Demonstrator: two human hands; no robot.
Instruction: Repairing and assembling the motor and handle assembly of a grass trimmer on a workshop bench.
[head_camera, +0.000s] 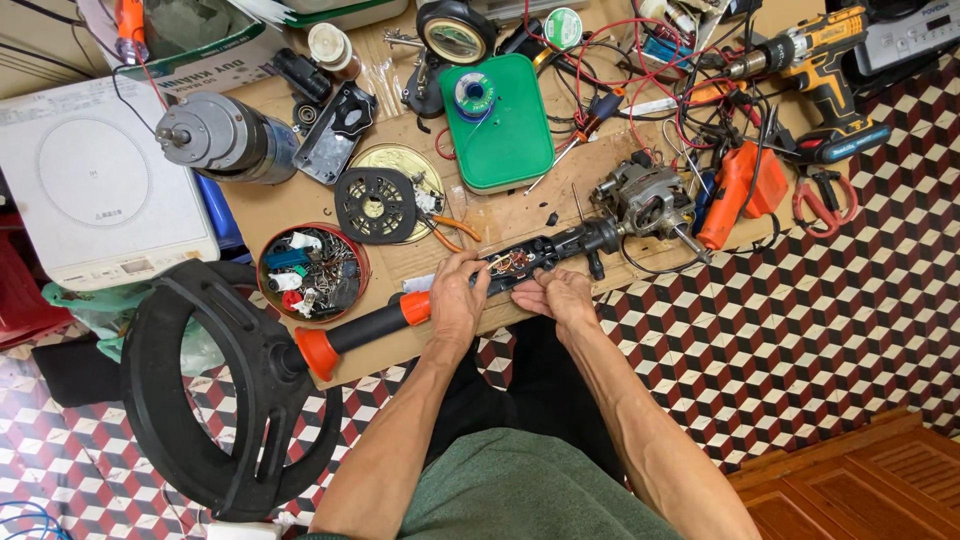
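Lying beneath both hands' grip: opened tool handle (520, 262)

Bare hands: two, left (458, 295) and right (560, 295)
Yellow-black cordless drills (815, 55): one
Grey metal electric motors: two (225, 137) (645, 200)
Green plastic trays (497, 125): one

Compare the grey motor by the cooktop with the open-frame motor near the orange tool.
The grey motor is a closed, smooth cylinder; the open-frame motor shows bare metal and windings. The grey motor looks larger. It lies apart from both hands; the open-frame motor sits at the end of the black handle that the left hand and right hand work on. Both lie on their sides on the cardboard, each with a bare shaft.
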